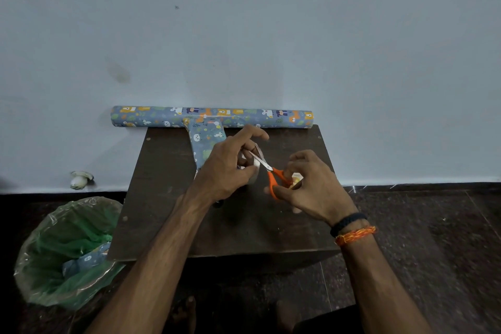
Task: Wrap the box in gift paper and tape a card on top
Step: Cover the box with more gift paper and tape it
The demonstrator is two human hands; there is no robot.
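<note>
Dark table (284, 225) against the wall: left hand (225, 171) pinches the tape roll (253, 171) just in front of the wrapped box (204, 144), right hand (311, 187) fingers through the scissors (267, 168); keep the strip taut, snip cleanly.

The paper roll (211, 116) and wrapped box (204, 144) are blue with cartoon animals (orange, white); scissors (272, 175) orange-handled; counter (189, 198) dark brown.

Your scissors (267, 168) have shiny metal blades and glossy orange plastic handles. The gift paper roll (211, 116) looks smooth, faintly sheened. The desk (168, 192) is dark matt wood, perhaps laminate. The bin liner (62, 252) is crinkled glossy plastic.
</note>
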